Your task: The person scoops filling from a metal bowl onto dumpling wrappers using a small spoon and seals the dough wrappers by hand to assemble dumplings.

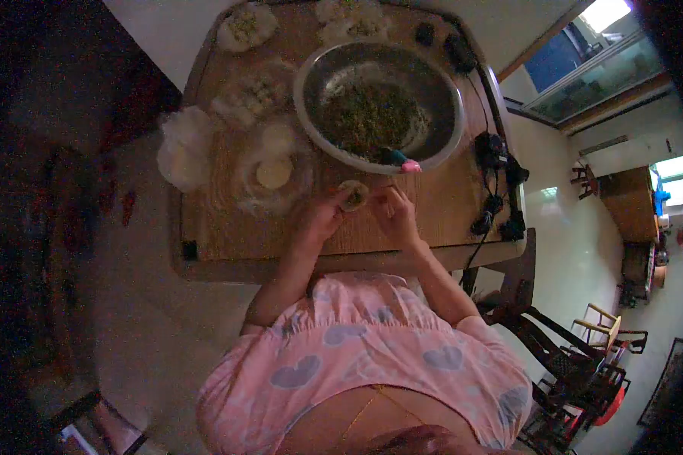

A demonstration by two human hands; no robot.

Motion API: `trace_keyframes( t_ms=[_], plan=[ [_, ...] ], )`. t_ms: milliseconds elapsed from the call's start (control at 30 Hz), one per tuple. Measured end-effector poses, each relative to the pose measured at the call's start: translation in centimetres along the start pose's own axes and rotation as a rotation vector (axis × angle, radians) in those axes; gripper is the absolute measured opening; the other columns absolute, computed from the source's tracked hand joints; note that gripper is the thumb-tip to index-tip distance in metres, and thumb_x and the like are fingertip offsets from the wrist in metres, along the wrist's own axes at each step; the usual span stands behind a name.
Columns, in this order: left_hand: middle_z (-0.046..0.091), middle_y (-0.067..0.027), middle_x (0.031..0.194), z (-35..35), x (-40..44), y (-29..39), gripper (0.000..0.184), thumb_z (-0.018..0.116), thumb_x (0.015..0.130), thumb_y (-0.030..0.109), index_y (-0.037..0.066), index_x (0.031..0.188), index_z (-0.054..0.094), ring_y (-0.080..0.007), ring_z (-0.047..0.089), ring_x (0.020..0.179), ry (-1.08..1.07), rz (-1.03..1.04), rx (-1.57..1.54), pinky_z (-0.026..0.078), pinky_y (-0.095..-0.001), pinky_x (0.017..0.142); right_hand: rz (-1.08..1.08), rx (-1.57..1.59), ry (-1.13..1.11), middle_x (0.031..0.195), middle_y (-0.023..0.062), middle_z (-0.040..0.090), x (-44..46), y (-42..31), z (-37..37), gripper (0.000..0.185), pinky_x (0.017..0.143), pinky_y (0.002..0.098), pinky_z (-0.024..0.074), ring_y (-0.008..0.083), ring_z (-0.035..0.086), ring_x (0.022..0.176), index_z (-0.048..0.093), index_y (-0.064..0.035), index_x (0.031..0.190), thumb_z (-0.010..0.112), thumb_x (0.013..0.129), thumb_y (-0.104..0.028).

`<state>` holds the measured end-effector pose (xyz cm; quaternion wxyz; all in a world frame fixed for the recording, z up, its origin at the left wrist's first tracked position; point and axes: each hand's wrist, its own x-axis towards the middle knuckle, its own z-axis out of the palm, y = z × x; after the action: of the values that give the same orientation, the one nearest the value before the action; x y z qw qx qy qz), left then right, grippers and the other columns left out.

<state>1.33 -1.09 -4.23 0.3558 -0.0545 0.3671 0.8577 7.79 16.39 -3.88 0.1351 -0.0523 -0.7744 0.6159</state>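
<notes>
Carefully, I'd keep the small dough round [353, 196] level in the left hand [328, 217], which grips it by the edge, just below the metal bowl [303, 114]. The right hand [398, 215] is beside it, fingers bent; I can't tell whether they pinch anything. I'd keep the filling [370, 114] off the rim and press gently, so nothing tears.

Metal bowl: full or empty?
Partly full: the metal bowl holds a chopped green mixture across its bottom, with bare wall showing above it.
</notes>
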Motion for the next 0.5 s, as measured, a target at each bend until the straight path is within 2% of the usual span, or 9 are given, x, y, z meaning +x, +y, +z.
trace_keyframes(
  t_ms=[100, 167, 233, 300, 333, 400, 467, 500],
  plan=[
    [0.061, -0.0099, 0.099, 1.3, -0.4, -0.1, 0.023, 0.052, 0.087, 0.017, 0.000, 0.101, 0.059, -0.0191, 0.060, 0.090, 0.049, 0.055, 0.059, 0.050, -0.0319, 0.076, 0.030, 0.224, 0.145, 0.095, 0.0147, 0.055, -0.8, -3.2, 1.5, 0.016, 0.070, 0.0343, 0.0451, 0.0285, 0.055, 0.083, 0.057, -0.0007, 0.091, 0.057, 0.075, -0.001],
    [0.061, -0.0092, 0.100, 2.0, -0.7, 0.1, 0.024, 0.051, 0.087, 0.019, 0.000, 0.101, 0.058, -0.0190, 0.059, 0.090, 0.096, 0.024, 0.121, 0.050, -0.0309, 0.076, -0.001, 0.253, 0.159, 0.098, 0.0159, 0.054, -1.1, -3.6, 1.7, 0.016, 0.070, 0.0342, 0.0448, 0.0296, 0.054, 0.085, 0.057, -0.0008, 0.091, 0.057, 0.075, -0.001],
    [0.061, -0.0087, 0.100, 2.6, -0.8, 0.4, 0.027, 0.051, 0.088, 0.021, 0.000, 0.103, 0.058, -0.0188, 0.059, 0.091, 0.036, 0.069, 0.084, 0.050, -0.0312, 0.077, -0.004, 0.271, 0.157, 0.101, 0.0169, 0.052, -1.1, -4.1, 1.9, 0.017, 0.071, 0.0350, 0.0443, 0.0309, 0.052, 0.088, 0.057, -0.0010, 0.091, 0.057, 0.075, -0.002],
    [0.061, -0.0083, 0.100, 2.8, -0.8, 0.3, 0.029, 0.052, 0.087, 0.023, 0.000, 0.104, 0.057, -0.0187, 0.059, 0.092, 0.026, 0.072, 0.061, 0.050, -0.0313, 0.077, -0.098, 0.057, 0.138, 0.102, 0.0171, 0.052, -0.9, -1.0, 1.7, 0.017, 0.074, 0.0369, 0.0431, 0.0321, 0.051, 0.090, 0.057, -0.0013, 0.091, 0.057, 0.074, -0.003],
    [0.060, -0.0081, 0.101, 2.7, -0.9, 0.2, 0.029, 0.052, 0.087, 0.023, 0.000, 0.105, 0.056, -0.0187, 0.059, 0.092, 0.046, 0.054, 0.058, 0.050, -0.0313, 0.077, -0.197, -0.163, 0.122, 0.101, 0.0168, 0.052, -0.8, 4.2, 1.2, 0.017, 0.076, 0.0380, 0.0423, 0.0327, 0.050, 0.092, 0.057, -0.0015, 0.090, 0.057, 0.074, -0.004],
    [0.060, -0.0078, 0.103, 2.4, -0.8, 0.1, 0.031, 0.053, 0.086, 0.023, 0.001, 0.107, 0.055, -0.0186, 0.059, 0.091, 0.060, 0.041, 0.047, 0.050, -0.0314, 0.077, -0.321, -0.386, 0.075, 0.101, 0.0168, 0.053, -0.9, 5.1, 0.9, 0.017, 0.080, 0.0402, 0.0405, 0.0339, 0.049, 0.094, 0.057, -0.0017, 0.090, 0.057, 0.073, -0.005],
    [0.058, -0.0077, 0.105, 1.5, -0.1, -0.3, 0.032, 0.054, 0.086, 0.024, 0.002, 0.109, 0.054, -0.0184, 0.059, 0.091, 0.044, 0.058, 0.033, 0.050, -0.0316, 0.077, -0.378, -0.392, 0.018, 0.101, 0.0174, 0.053, -0.5, -1.3, 0.8, 0.018, 0.083, 0.0421, 0.0385, 0.0351, 0.047, 0.097, 0.058, -0.0018, 0.091, 0.057, 0.073, -0.006],
    [0.058, -0.0076, 0.106, 0.8, 0.5, -0.8, 0.032, 0.055, 0.086, 0.023, 0.003, 0.110, 0.054, -0.0181, 0.059, 0.092, 0.018, 0.037, -0.002, 0.050, -0.0316, 0.077, -0.281, -0.244, 0.039, 0.102, 0.0177, 0.053, -0.5, -1.0, 1.2, 0.019, 0.083, 0.0418, 0.0385, 0.0352, 0.047, 0.098, 0.058, -0.0022, 0.092, 0.056, 0.073, -0.006]
  ],
)
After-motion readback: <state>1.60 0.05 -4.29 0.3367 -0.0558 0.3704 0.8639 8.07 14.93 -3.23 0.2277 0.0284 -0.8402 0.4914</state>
